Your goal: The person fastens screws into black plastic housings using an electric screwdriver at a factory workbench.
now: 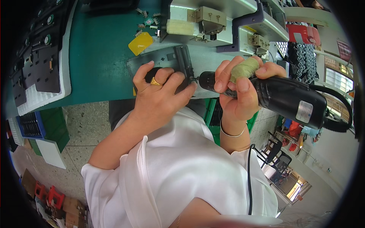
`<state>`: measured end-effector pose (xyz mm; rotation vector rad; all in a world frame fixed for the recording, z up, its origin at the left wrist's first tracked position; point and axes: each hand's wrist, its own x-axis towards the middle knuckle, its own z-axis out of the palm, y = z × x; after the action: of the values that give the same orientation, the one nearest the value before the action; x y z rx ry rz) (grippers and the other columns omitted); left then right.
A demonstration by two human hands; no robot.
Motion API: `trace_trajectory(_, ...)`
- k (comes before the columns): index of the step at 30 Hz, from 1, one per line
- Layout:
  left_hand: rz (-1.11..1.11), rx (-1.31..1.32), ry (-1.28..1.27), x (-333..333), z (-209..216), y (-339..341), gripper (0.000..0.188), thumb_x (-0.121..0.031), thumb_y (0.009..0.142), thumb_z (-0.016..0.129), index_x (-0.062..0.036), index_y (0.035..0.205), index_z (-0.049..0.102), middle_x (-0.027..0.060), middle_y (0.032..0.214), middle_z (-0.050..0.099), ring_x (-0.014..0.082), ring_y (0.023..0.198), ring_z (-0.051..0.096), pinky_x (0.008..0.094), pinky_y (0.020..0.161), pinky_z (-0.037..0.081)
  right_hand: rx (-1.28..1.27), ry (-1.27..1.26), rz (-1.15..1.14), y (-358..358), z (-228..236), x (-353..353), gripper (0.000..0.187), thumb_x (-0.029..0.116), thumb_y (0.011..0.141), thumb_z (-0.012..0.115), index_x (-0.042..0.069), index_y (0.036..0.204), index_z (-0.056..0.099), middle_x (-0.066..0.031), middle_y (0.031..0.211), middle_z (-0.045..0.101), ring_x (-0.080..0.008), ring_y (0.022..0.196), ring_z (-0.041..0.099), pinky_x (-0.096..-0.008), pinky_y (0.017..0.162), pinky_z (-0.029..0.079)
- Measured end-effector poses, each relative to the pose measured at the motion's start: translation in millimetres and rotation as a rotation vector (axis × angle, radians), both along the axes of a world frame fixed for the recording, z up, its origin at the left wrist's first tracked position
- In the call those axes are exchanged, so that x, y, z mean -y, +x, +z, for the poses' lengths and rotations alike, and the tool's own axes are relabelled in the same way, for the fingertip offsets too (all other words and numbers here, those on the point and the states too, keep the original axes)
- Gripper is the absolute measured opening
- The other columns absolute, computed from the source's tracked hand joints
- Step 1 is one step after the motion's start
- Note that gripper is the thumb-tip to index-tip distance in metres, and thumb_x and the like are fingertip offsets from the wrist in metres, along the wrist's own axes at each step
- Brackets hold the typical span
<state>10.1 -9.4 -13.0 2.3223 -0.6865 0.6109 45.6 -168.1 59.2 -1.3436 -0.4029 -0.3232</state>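
My right hand [241, 100] is wrapped round a black corded electric screwdriver [291, 99], which lies almost level with its tip pointing left. A pale green wrap [244, 70] covers one finger of that hand. The tip meets, or comes very close to, the edge of a dark plastic housing [152, 57] at the table's front edge. My left hand [157, 97], with a gold ring, has its fingers curled over this housing, the thumb near the screwdriver tip. Any screw there is too small to make out, and my left fingers cover part of the housing.
Behind the housing lie a yellow card [140, 43] and several small loose parts [147, 21] on the green tabletop [100, 49]. Metal fixtures [213, 24] stand at the back right. At left, black panels [40, 72] lie on a white foam tray [65, 85].
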Motion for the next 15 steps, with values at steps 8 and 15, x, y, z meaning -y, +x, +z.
trace_trajectory(8,-0.005,-0.060,-0.045,7.5,10.7,5.6,0.017,-0.013,0.064,0.070,-0.0213,0.078,0.066,-0.0041,0.089,0.057,0.0151,0.093,0.057,0.0494,0.103,0.025,0.141,0.274,0.031,26.1,23.9,15.4,0.039,0.010,0.090,0.054,0.011,0.126,0.039,-0.0074,0.071,0.053,-0.0233,0.058,0.057,-0.0372,0.054,0.045)
trace_trajectory(15,-0.072,-0.229,0.003,4.0,18.7,11.5,0.017,-0.015,0.070,0.079,-0.0225,0.084,0.073,-0.0028,0.094,0.060,0.0203,0.099,0.056,0.0493,0.101,0.025,0.289,0.031,0.003,57.5,33.6,16.9,0.033,0.011,0.092,0.047,0.015,0.125,0.045,-0.0035,0.078,0.058,-0.0214,0.068,0.058,-0.0388,0.065,0.046)
